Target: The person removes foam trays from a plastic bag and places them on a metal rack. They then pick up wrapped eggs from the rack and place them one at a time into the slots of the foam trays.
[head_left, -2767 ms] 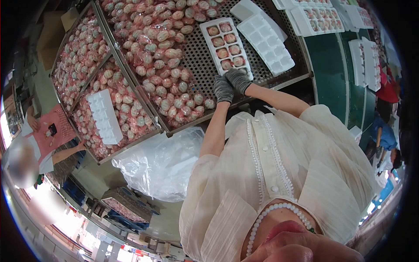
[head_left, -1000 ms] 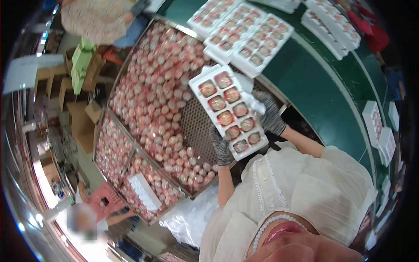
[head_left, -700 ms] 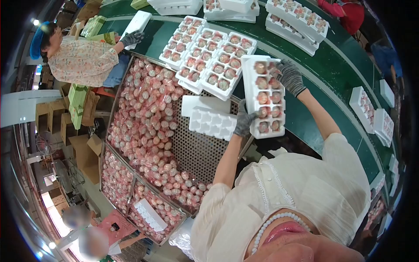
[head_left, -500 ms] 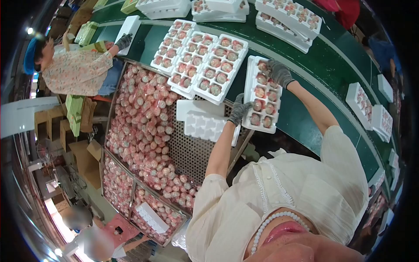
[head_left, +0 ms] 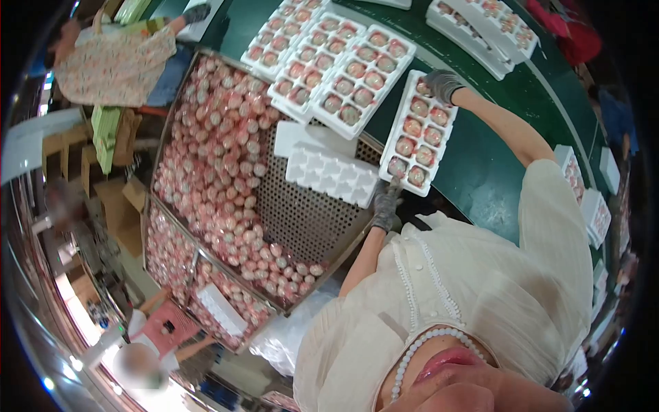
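A white foam tray [head_left: 417,134] filled with egg-like balls wrapped in clear and pink film lies at a slant on the green conveyor. My right hand [head_left: 443,86], in a grey striped glove, is closed at the tray's far right corner, its fingertips partly hidden. At the near end my left hand [head_left: 386,208], gloved alike, has its fingers against the tray's edge; part of its grip is hidden. To the left, filled trays [head_left: 367,79] sit side by side. An empty foam tray [head_left: 329,175] lies over the perforated metal bin, beside my left hand.
Loose wrapped balls [head_left: 213,151] fill much of the metal bin [head_left: 309,237]. More stacked trays [head_left: 480,34] stand farther along the green conveyor [head_left: 480,178]. A co-worker [head_left: 117,65] stands at the upper left, another person [head_left: 161,336] at the lower left. Cardboard boxes [head_left: 117,213] are behind the bin.
My left hand has moved from the tray's left side to its near end. My right hand has shifted to the far right corner. The view has tilted, raising the scene.
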### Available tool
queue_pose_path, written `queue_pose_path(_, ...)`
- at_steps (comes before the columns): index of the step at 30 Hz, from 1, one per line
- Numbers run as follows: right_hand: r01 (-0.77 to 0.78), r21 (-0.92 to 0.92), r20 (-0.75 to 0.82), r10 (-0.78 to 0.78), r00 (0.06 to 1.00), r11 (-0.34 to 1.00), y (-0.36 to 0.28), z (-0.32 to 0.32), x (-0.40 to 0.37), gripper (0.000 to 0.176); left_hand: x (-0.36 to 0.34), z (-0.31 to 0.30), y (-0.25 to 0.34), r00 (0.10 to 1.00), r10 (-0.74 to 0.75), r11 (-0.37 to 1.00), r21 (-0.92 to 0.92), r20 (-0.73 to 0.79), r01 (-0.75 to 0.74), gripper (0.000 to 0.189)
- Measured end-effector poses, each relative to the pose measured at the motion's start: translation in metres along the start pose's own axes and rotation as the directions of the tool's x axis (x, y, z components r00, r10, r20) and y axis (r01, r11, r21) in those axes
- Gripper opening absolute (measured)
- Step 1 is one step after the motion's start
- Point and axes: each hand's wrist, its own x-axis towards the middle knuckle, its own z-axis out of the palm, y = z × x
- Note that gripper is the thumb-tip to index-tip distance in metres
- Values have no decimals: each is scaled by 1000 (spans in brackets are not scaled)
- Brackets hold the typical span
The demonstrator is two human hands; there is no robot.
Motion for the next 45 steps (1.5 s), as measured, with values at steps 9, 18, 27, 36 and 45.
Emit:
queue_pose_path(9, 94, 691, -643, 550, 534, 716, -17, 110, -62, 41, 33, 29, 32, 838, 511, 849, 261, -192, -459, 42)
queue_pose_path(18, 182, 924, -13, 450, 893, -336, -86, 175, 38, 45, 74, 13, 86, 710, 626, 778, 320, -322, -540, 43)
queue_pose_path(27, 148, 856, 46, 357, 933, -495, -134, 84, 90, 24, 79, -56, 159, 617, 720, 694, 308, -318, -651, 53)
queue_pose_path(36, 532, 554, -604, -131, 786, 641, -266, 122, 30, 37, 98, -195, -2, 835, 278, 914, -137, -475, -382, 45)
queue_pose_path(45, 23, 438, -68, 8, 998, 899, -309, 106, 145, 86, 127, -244, -75, 760, 645, -43, 988, -86, 149, 34)
